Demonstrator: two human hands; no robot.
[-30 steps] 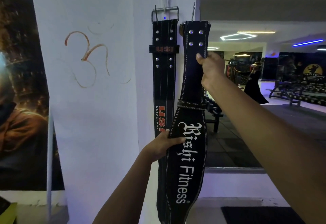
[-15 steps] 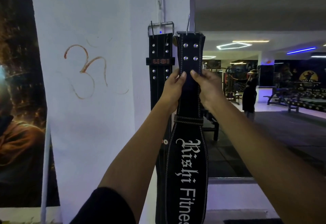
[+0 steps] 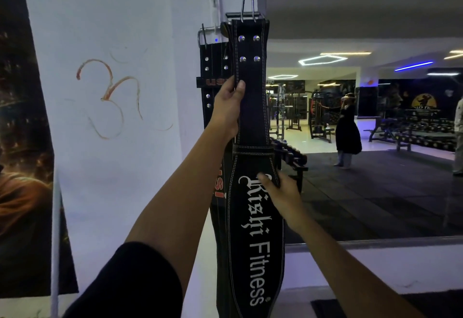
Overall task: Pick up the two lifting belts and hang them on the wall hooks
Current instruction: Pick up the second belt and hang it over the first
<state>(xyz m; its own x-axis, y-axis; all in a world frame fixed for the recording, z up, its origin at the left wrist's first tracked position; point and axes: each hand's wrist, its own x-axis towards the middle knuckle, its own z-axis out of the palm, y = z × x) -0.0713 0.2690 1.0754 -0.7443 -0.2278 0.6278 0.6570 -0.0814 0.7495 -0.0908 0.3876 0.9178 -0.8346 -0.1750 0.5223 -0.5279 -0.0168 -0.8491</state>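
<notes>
A black belt lettered "Rishi Fitness" (image 3: 253,107) hangs upright in front of the white wall corner, its buckle prongs (image 3: 247,4) pointing up at the top. My left hand (image 3: 226,107) grips its narrow upper strap on the left edge. My right hand (image 3: 280,192) holds the right edge lower down, where the belt widens. Behind and to the left, a second black belt marked "USI" (image 3: 210,84) hangs flat against the wall by its metal buckle (image 3: 204,34); whatever holds that buckle is hidden. No wall hook is clearly visible.
The white wall (image 3: 112,167) with an orange painted symbol fills the left, with a dark poster (image 3: 22,167) at the far left edge. A large mirror (image 3: 375,142) on the right shows gym racks, benches and a standing person (image 3: 348,129).
My right hand left the upper strap and dropped to the belt's wide part. The left hand stayed on the upper strap. The Rishi Fitness belt now sits higher, its buckle above the USI buckle.
</notes>
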